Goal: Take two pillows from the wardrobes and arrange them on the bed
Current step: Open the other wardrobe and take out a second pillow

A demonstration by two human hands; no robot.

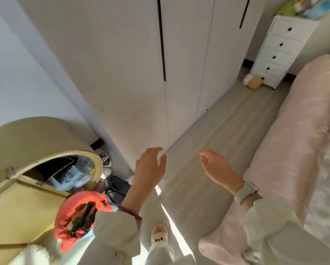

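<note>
Head view: both hands (empty) raised before wardrobe (141, 73).

White wardrobes (141, 73) with black handle strips fill the upper centre; a pink bed (294, 140) lies right, an orange-red cloth (80, 211) lower left, pale grey floor (227, 131).

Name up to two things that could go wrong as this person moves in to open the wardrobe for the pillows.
1. The shoes piled on the floor by the wardrobe corner lie close to the slippered foot; a step left could trip on them.
2. The wardrobe doors are shut and the left hand and right hand are empty; a door swung wide in the narrow aisle may hit the bed.
</note>
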